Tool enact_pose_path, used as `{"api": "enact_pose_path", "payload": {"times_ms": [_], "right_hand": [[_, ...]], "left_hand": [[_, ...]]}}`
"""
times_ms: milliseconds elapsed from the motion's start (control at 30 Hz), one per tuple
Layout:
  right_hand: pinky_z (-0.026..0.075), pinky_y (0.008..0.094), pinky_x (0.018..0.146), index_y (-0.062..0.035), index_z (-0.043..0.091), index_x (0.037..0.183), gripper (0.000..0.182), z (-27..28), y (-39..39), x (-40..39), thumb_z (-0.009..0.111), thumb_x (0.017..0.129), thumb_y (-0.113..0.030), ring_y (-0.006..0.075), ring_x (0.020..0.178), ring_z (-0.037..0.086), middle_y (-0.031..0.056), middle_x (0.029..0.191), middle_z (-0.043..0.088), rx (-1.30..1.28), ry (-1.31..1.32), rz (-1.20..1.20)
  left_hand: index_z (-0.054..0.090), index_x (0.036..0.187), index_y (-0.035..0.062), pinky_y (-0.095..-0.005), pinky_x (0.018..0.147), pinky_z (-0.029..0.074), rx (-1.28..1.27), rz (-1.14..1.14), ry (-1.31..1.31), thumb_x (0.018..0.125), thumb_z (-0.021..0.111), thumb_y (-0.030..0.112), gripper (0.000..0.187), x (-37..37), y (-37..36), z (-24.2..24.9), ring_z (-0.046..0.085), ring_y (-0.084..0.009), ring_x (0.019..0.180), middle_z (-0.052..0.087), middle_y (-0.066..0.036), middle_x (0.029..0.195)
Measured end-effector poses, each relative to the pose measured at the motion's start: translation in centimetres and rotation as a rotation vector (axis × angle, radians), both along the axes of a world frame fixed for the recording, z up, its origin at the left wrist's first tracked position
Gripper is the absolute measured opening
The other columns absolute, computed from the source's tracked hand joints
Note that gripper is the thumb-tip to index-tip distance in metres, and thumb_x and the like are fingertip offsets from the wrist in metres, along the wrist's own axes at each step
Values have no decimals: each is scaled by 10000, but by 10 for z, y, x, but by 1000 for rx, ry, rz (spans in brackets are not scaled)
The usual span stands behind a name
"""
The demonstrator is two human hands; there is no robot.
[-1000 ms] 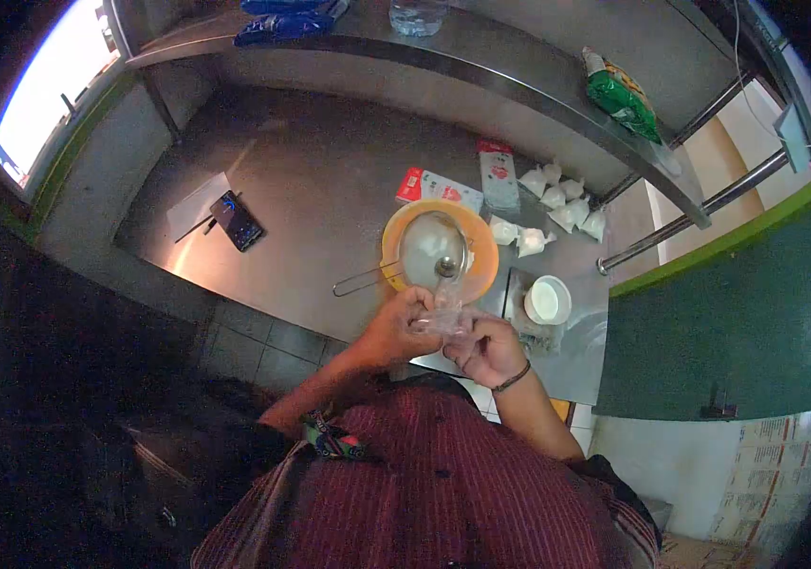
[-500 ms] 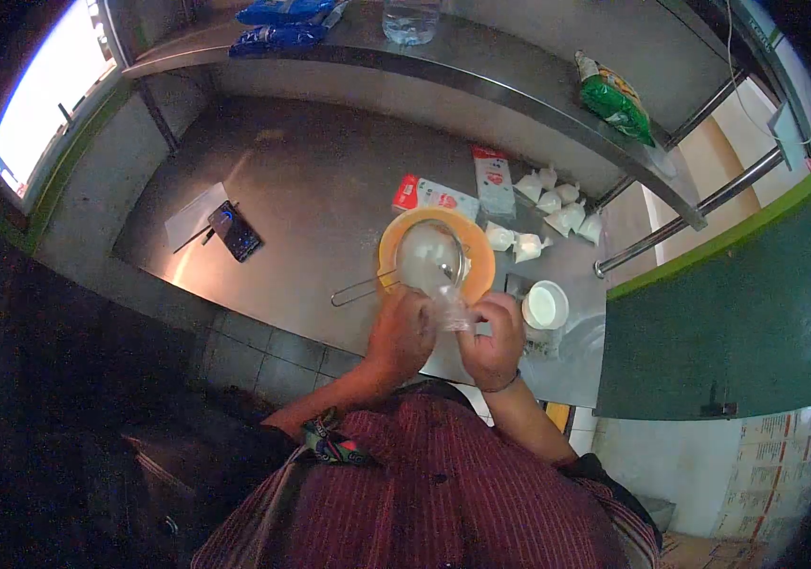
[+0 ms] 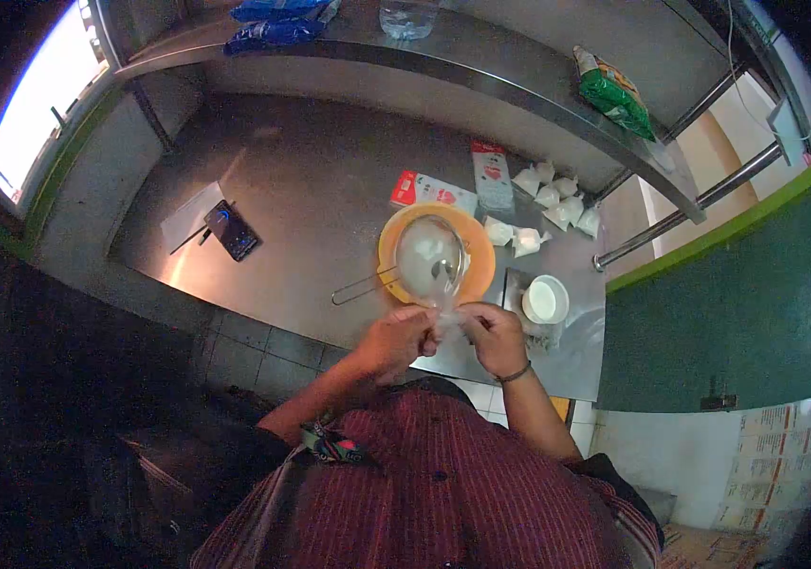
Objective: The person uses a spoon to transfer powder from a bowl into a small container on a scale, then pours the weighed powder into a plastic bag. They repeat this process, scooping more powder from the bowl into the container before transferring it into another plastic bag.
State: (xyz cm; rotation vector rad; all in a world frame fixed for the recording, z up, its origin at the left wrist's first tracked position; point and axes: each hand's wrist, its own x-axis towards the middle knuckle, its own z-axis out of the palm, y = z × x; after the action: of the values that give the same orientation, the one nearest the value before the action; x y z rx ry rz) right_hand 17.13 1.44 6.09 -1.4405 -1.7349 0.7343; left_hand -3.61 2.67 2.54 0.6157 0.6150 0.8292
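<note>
My left hand (image 3: 402,339) and my right hand (image 3: 495,339) pinch a clear plastic bag (image 3: 446,321) between them, close to the counter's front edge. Just beyond the bag is an orange bowl (image 3: 483,254) with a wire sieve (image 3: 364,286) resting across it, its handle pointing left. White powder (image 3: 417,258) lies in the sieve, along with what looks like a spoon, partly hidden. Right of the bowl stands a white tub (image 3: 545,301) with pale contents.
Several tied bags of white powder (image 3: 565,211) sit at the back right, beside two red-and-white packs (image 3: 439,192). A phone (image 3: 232,231) lies on the steel counter (image 3: 311,190) at left. Overhead, a shelf (image 3: 481,71) holds a green packet (image 3: 614,100) and blue packets (image 3: 277,28).
My hands have shifted around the plastic bag: the right fingers now stretch further left onto it, and the left hand sits slightly lower. The bowl and sieve stay in place.
</note>
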Motion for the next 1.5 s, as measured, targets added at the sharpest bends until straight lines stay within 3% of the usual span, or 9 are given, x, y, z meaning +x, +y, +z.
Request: {"api": "enact_pose_path", "payload": {"times_ms": [100,167,300,567,733,900,1067,1233,1500], "right_hand": [[517,329,696,-33,683,1009,116,-24,-1,13,662,920,-104,201,804,660,67,916,710,-487,373,165],[489,307,769,-44,646,1097,159,-23,-5,7,604,958,-110,127,869,615,34,975,660,-840,1389,163],[475,308,840,-82,591,1191,258,-25,-5,-10,601,935,-44,139,917,601,38,1011,637,-869,1487,91],[506,279,805,-11,688,955,81,5,-3,-19,621,910,-1,152,945,624,58,1012,641,321,-83,64],[531,287,812,-30,716,1041,209,7,-4,-22,640,855,26,137,923,645,51,1043,671,-130,270,-49],[528,272,846,4,696,1130,301,9,-4,-5,634,839,47,124,975,644,41,1110,677,-560,802,162],[526,307,879,-2,703,1092,290,-19,0,13,688,804,16,176,1020,655,96,1118,687,-237,291,133],[520,348,909,-36,712,1047,277,-8,-1,12,744,773,-71,257,1038,663,119,1111,685,-217,150,266],[514,381,907,-67,699,955,186,22,23,-22,743,784,-123,280,987,651,91,1006,657,51,-206,723]], "left_hand": [[670,1020,79,-279,679,430,-71,34,-54,1009,576,324,262,2,9,-19,505,-104,734,569,16,811],[669,1025,94,-287,704,425,-93,86,-29,1007,576,339,263,4,8,-22,506,-100,762,555,20,801],[671,1070,95,-293,802,419,-93,146,59,1005,576,357,287,12,1,-10,527,-112,861,627,-4,963],[711,1055,45,-334,958,422,47,234,22,991,611,258,244,12,-2,-19,552,-180,1155,517,-77,1416],[697,1052,2,-364,1027,436,974,406,699,941,666,102,153,-2,-6,8,526,-205,1245,419,-105,1464],[631,1127,36,-336,903,498,246,181,48,958,639,115,187,-5,-2,11,585,-190,1081,563,-96,1249],[610,1024,47,-259,637,453,281,159,411,944,672,95,113,-22,-16,7,545,-88,718,622,-14,868],[603,1066,50,-369,801,491,107,154,-223,945,683,282,274,-39,-6,-33,580,-150,929,623,-71,999],[570,1238,54,-345,977,454,543,-559,104,839,789,334,535,-24,5,-21,563,-180,1102,612,-66,1148]]}}
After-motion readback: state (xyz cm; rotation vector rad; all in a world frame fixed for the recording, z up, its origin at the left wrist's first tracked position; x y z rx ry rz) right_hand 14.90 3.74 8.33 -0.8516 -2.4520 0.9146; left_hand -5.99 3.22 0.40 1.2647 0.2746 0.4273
